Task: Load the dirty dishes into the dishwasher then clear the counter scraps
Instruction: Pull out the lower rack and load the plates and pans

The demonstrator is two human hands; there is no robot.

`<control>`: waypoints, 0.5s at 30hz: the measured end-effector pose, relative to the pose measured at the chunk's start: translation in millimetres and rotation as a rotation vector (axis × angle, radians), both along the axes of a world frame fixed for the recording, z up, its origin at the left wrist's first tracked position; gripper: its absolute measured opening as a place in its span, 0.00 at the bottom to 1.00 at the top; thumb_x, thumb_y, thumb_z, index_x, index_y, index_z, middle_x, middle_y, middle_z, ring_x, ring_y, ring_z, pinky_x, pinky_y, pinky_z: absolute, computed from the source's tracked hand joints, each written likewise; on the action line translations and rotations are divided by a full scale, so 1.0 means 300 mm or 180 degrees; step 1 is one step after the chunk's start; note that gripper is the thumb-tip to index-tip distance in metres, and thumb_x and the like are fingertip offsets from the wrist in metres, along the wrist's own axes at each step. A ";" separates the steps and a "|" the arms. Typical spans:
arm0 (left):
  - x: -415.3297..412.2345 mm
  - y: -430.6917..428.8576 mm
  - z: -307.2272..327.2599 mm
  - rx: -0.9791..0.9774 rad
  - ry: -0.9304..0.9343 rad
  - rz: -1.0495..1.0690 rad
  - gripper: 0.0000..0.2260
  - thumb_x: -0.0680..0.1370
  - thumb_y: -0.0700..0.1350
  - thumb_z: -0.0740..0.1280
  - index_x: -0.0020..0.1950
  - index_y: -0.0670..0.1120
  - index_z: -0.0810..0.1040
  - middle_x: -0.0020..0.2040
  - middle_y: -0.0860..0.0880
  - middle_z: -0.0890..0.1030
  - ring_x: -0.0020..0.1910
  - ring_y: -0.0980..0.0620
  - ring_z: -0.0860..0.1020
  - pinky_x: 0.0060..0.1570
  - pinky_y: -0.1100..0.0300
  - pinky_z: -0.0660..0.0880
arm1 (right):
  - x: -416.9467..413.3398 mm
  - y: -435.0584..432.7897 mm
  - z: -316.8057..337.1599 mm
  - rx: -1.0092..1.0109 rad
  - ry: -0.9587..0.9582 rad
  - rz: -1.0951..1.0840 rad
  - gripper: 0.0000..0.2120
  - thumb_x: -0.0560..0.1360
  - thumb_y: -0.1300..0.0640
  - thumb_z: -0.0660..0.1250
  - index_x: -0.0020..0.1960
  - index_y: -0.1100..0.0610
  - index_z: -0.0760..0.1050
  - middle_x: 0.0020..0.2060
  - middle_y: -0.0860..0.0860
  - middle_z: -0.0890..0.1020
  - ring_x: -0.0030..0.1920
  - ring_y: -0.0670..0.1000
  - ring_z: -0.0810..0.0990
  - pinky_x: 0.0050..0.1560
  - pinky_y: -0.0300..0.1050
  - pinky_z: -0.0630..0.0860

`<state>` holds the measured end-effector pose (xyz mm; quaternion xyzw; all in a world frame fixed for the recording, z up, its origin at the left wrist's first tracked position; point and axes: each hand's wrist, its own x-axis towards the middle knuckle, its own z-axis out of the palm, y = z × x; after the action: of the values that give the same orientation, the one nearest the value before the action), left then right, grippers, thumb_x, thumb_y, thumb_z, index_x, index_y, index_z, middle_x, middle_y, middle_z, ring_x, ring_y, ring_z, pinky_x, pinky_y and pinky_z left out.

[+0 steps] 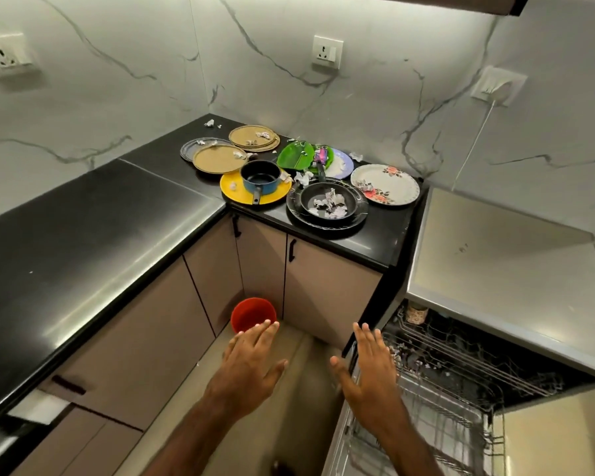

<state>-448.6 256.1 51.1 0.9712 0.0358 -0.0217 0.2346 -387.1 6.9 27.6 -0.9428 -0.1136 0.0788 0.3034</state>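
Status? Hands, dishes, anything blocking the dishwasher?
Left hand, right hand open, holding nothing. Dishes on counter, paper scraps on them. Dishwasher open; nothing seen in the way.

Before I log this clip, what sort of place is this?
Most likely a home kitchen: a black counter holding a frying pan, an open dishwasher with wire racks beside it, and a wall socket above.
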 end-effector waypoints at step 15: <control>0.548 0.175 0.007 -0.0504 0.0557 -0.0349 0.32 0.80 0.64 0.63 0.80 0.59 0.56 0.77 0.57 0.64 0.74 0.54 0.66 0.70 0.50 0.72 | 0.496 0.191 -0.006 0.0608 0.0076 -0.0304 0.35 0.82 0.41 0.64 0.83 0.46 0.53 0.81 0.44 0.61 0.80 0.45 0.57 0.80 0.48 0.57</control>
<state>-284.2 308.6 53.3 0.9445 0.0013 -0.1219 0.3050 -238.4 64.1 25.8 -0.9129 -0.0720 0.0643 0.3967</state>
